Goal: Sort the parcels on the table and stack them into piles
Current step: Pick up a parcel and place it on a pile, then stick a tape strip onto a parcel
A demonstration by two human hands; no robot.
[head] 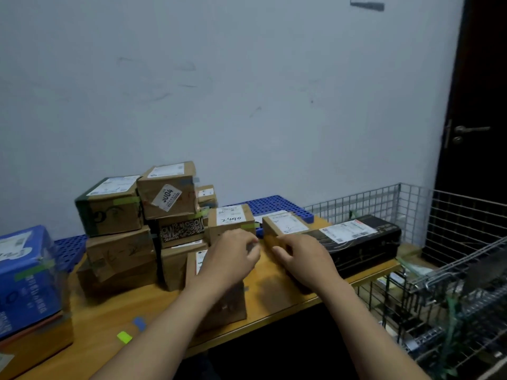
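At mid-table, between the two hands, stand the nearest parcels: a brown box marked 2490 [231, 223] and, just to its right, a flat brown parcel [285, 224] with a white label. The left hand [233, 259] hovers before the marked box with its fingers loosely curled and blurred; whether they touch it cannot be told. The right hand [304, 261] reaches with its fingers straight and close together, their tips at the flat parcel's near edge.

Under the left forearm sits another brown parcel [227, 303], near the table's [274, 297] front edge. A long black box [365, 242] lies along the right end, close to that corner. To the left rises a stack of brown parcels [118, 215] against the wall, and a blue box [27, 270] sits at the far left.

Bare wood shows between the hands and down to the front edge. A wire basket [452, 270] stands just beyond the table's right edge.
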